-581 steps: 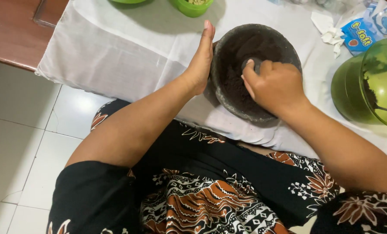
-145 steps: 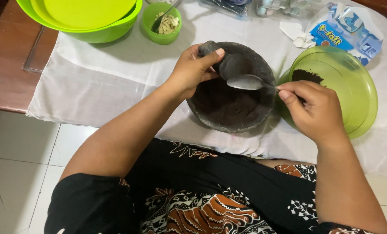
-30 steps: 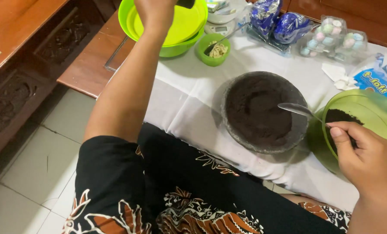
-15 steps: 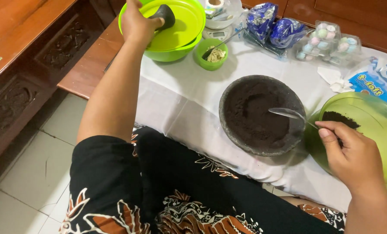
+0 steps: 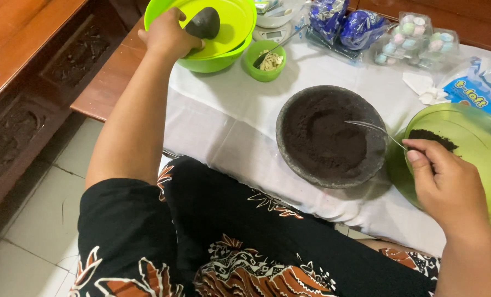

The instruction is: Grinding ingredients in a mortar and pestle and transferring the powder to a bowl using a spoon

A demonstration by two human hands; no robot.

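Lowered into the lime bowl [image 5: 231, 33], left hand [image 5: 165, 33] fingers grasp the pestle [image 5: 203, 23]; right hand [image 5: 446, 184] fingers grip the spoon [image 5: 374, 129].

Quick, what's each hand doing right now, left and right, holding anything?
Left hand: closed on the dark stone pestle, over the stacked lime-green bowls.
Right hand: closed on the metal spoon, which reaches over the stone mortar.

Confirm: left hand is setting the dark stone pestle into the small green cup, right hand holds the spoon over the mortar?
Not quite. In the head view the left hand sets the stone pestle into the large lime-green bowl. The right hand does hold the spoon over the mortar.
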